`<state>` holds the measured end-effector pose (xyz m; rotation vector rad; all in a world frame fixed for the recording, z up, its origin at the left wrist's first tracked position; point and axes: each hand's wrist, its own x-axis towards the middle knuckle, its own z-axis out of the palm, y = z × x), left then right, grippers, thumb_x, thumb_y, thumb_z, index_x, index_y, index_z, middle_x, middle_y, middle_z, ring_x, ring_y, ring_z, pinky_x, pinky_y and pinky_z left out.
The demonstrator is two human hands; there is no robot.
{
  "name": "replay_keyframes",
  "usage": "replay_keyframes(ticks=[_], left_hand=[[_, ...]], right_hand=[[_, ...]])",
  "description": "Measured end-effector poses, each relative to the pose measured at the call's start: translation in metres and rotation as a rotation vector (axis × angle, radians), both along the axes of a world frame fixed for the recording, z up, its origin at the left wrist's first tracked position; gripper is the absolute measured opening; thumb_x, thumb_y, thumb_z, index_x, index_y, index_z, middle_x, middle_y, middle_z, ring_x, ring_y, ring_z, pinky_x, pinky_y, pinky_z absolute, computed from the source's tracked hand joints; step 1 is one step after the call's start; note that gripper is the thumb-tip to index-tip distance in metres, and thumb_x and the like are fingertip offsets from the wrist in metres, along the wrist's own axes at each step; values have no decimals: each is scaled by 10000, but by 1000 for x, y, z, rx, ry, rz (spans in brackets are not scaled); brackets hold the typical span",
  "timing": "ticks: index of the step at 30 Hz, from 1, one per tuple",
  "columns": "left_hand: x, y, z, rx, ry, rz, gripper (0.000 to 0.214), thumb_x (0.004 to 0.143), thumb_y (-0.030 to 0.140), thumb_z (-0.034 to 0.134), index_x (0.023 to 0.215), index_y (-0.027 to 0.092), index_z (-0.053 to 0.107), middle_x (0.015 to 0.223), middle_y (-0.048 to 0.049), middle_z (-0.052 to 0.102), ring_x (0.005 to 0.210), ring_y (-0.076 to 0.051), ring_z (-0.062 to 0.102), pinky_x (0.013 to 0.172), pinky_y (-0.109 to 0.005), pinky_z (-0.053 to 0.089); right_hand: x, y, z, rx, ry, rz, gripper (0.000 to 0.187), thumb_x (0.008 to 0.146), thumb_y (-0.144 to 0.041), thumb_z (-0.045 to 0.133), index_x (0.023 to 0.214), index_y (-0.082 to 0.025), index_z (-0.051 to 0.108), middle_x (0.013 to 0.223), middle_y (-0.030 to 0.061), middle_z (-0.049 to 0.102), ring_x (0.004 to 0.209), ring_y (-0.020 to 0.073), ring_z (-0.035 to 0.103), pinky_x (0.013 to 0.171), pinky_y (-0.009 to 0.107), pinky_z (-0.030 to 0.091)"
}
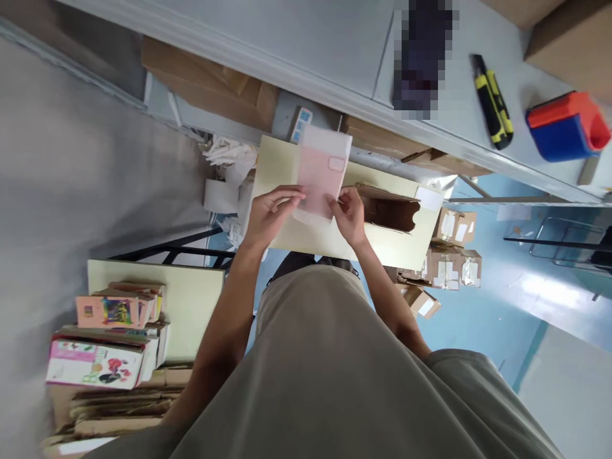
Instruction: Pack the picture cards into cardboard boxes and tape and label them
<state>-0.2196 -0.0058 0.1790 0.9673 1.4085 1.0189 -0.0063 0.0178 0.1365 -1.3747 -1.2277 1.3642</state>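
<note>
Pink shows through the clear wrap of a flat packet (321, 175), which is held up over a pale yellow table (387, 250) at its middle. Its right edge is pinched between the thumb and fingers of the right hand (350, 215); at the left edge, the thumb and forefinger of the left hand (268, 215) are drawn nearly together, apparently nipping the film. By gripping only the lower sides, most of the packet's face is left uncovered, seemingly to be kept flat and in sight. Just beside the right hand, a cardboard box (389, 213) is set with its open side up, which leaves its inside within reach. On the grey counter (306, 38) beyond, a yellow-and-black cutter (492, 102) and a red-and-blue holder (567, 131) are laid, presumably to be kept off the work surface. Crumpled white paper (232, 159) is gathered past the table's left end.
</note>
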Motion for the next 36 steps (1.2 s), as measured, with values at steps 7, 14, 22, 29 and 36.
replay_keyframes(ticks=[7,14,22,29,36], left_hand=[[66,0,55,107,23,-177,151,980,405,808,944,273,870,1237,-80,842,1311,-317,774,1112,-501,673],[124,9,52,191,77,-84,387,1026,618,789,927,246,750,1376,-78,801,1466,-336,700,1207,-541,611],[177,12,48,53,97,-193,601,889,737,870,1154,199,829,1077,-93,859,1066,-311,824,875,-365,689],[178,30,62,257,364,-151,516,961,690,824,1167,218,846,1155,-72,880,1134,-303,809,1050,-344,638],[203,50,28,241,558,-395,252,1002,400,766,1168,267,902,1208,-70,890,1211,-359,805,1145,-420,578]], right_hand=[[88,-40,59,-53,111,-155,553,929,-751,856,967,-303,535,851,-29,642,757,169,601,656,305,537],[149,-58,69,-48,211,-203,543,930,-730,866,993,-312,526,777,-60,582,677,154,544,610,291,492],[186,-59,59,-16,203,-163,542,956,-784,812,996,-300,570,875,-34,673,777,160,642,700,295,590],[232,-32,0,129,-408,37,298,1131,-454,621,1296,-254,768,1485,137,780,1524,334,646,1323,568,505],[258,-33,-40,119,-681,127,475,1008,-191,711,1483,-192,707,1579,200,712,1577,388,577,1348,650,460]])
